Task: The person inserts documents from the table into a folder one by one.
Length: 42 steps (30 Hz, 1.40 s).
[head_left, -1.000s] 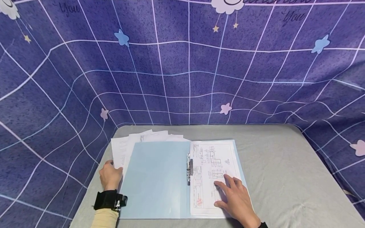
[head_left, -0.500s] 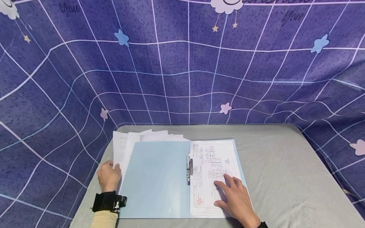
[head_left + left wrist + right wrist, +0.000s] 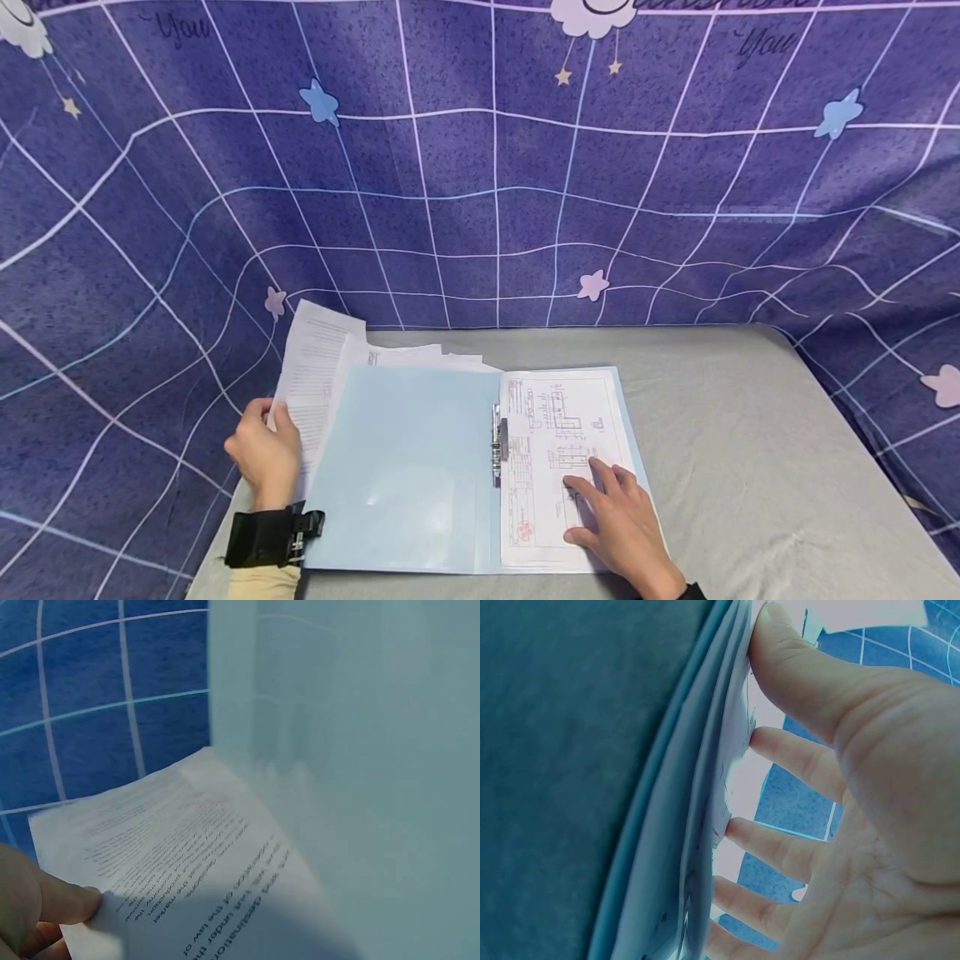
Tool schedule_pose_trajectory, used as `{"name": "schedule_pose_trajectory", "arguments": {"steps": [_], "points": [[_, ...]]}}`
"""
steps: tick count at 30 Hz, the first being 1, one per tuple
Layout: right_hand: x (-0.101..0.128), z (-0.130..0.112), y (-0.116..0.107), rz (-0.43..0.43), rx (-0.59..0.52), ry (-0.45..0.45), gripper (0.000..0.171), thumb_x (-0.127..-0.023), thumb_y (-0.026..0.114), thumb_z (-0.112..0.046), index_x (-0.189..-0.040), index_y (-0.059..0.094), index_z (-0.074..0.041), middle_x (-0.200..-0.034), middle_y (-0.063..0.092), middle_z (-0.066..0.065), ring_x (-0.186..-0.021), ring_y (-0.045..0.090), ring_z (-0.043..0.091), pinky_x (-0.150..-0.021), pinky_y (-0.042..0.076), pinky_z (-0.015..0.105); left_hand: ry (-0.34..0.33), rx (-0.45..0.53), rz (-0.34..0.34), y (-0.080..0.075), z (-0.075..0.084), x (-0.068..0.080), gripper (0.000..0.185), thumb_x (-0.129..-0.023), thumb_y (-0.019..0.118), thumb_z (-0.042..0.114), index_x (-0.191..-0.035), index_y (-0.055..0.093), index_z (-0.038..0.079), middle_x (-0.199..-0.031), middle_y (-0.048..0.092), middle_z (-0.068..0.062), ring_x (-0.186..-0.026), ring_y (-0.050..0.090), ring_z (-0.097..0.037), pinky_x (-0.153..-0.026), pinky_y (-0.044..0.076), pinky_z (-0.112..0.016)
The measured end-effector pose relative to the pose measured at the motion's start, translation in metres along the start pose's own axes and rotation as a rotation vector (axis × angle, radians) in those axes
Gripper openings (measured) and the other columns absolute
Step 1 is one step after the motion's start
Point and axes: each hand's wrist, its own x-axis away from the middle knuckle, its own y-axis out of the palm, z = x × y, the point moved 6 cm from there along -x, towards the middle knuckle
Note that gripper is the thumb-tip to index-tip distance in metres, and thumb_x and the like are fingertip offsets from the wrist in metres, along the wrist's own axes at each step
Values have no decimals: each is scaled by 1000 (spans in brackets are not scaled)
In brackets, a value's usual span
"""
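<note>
On the left side of the table (image 3: 720, 433), the printed sheet (image 3: 311, 375) was held lifted off the loose papers (image 3: 420, 357) behind the open blue folder (image 3: 405, 467), its far end raised against the backdrop (image 3: 480, 183). The left hand (image 3: 262, 454) pinched the sheet's near edge, thumb (image 3: 64, 900) on top, fingers curled beneath. One drawing sheet (image 3: 562, 450) already lay filed on the folder's right half, beside the metal clip (image 3: 498, 443). The right hand (image 3: 618, 521) rested flat on that drawing, fingers (image 3: 795, 754) spread and straight, gripping nothing. By my judgement the filing was at an early stage: one sheet in place, one in hand, and several loose papers yet to be dealt with.
</note>
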Motion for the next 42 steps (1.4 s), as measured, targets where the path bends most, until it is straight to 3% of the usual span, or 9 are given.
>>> {"name": "schedule_pose_trajectory", "arguments": {"steps": [8, 14, 19, 23, 26, 28, 31, 36, 42], "points": [[-1, -1, -2, -9, -2, 0, 72, -61, 95, -47, -125, 72, -22, -141, 56, 23, -122, 49, 50, -90, 46, 69, 203, 80, 215, -33, 39, -5, 17, -98, 69, 13, -99, 72, -3, -93, 73, -27, -83, 62, -59, -75, 45, -65], [-2, -1, -4, -13, -6, -3, 72, -61, 95, -46, -125, 72, -22, -141, 56, 23, -122, 49, 51, -91, 46, 69, 254, 150, 344, -56, 58, -7, 17, -96, 71, 15, -97, 75, -2, -91, 75, -24, -84, 68, -54, -76, 48, -58], [-2, 0, -4, -22, -11, 0, 71, -62, 95, -46, -126, 72, -22, -142, 55, 23, -123, 49, 50, -91, 45, 68, 243, 199, 433, -70, 69, -8, 18, -96, 73, 18, -96, 78, 1, -89, 77, -17, -86, 74, -39, -79, 52, -24], [-3, -1, -5, -21, -11, -7, 71, -63, 95, -45, -126, 72, -22, -142, 55, 23, -123, 48, 50, -91, 45, 68, 233, 250, 462, -78, 80, -7, 18, -95, 72, 17, -94, 78, 0, -82, 75, -15, -76, 69, -3, -75, 42, -7], [-3, -1, -6, -26, -15, -6, 71, -63, 95, -45, -126, 72, -22, -142, 55, 23, -124, 48, 51, -91, 45, 68, 215, 300, 439, -85, 92, -3, 19, -95, 73, 14, -94, 77, -4, -73, 70, -3, -68, 52, 12, -69, 36, -10], [-3, -1, -6, -34, -18, 0, 71, -63, 95, -45, -126, 72, -22, -143, 55, 23, -124, 48, 51, -92, 45, 68, 201, 338, 400, -87, 99, -1, 19, -95, 73, 13, -95, 76, -6, -72, 66, 7, -65, 47, 12, -65, 33, -12], [-3, -1, -6, -49, -24, 10, 70, -63, 94, -45, -126, 72, -22, -143, 54, 23, -124, 48, 51, -92, 45, 69, 190, 394, 320, -86, 104, 3, 21, -95, 73, 13, -96, 75, -7, -75, 64, 22, -62, 52, 9, -62, 36, -12], [-2, 0, -7, -63, -33, 16, 69, -64, 94, -45, -126, 72, -22, -143, 54, 23, -125, 48, 52, -93, 44, 70, 151, 501, 167, -72, 102, 6, 20, -95, 73, 12, -100, 74, -8, -78, 70, 19, -63, 64, 6, -60, 47, -9], [-2, -1, -8, -64, -59, 19, 67, -65, 94, -43, -125, 72, -21, -142, 55, 23, -125, 48, 54, -94, 44, 70, 79, 594, 8, -55, 108, 16, 19, -95, 74, 10, -103, 73, -7, -82, 74, 10, -64, 68, -1, -56, 51, -12]]}}
